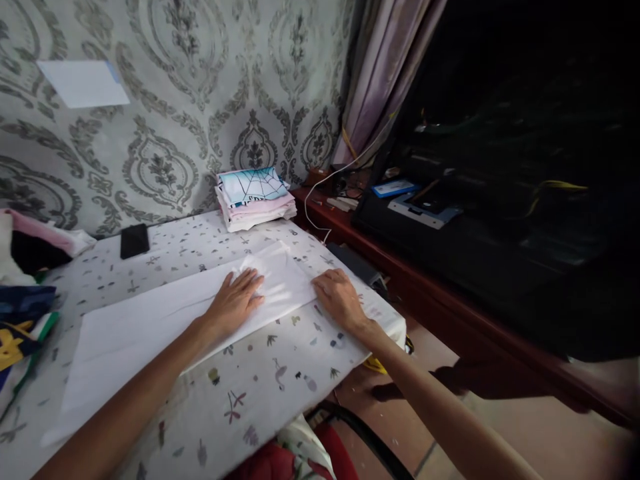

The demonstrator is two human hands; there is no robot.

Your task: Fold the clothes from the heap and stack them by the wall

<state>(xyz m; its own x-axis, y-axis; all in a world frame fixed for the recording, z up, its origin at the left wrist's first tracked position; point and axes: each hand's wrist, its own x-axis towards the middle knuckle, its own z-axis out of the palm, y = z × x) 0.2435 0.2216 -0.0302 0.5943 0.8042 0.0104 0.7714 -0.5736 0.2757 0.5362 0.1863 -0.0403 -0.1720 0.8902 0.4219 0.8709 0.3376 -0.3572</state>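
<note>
Head view: what's the largest thing you see?

"A printed tablecloth [270, 400], white, with small plant motifs scattered over it."

"And on top?"

"White fabric [145, 327], laid flat in a long strip from the near left toward the right side, its right end at the hands."

"Next in size?"

"A stack of folded garments [256, 203] at the far edge, a spider-web print uppermost."

"How are the hands?"

"The left hand [239, 295] lies palm down on the fabric, fingers extended and slightly parted, gripping nothing. The right hand [343, 298] is at the fabric's right end, fingers bent; I can't tell whether they pinch it."

"Smallest?"

"A black phone [135, 241], lying flat, well apart from both hands."
</note>
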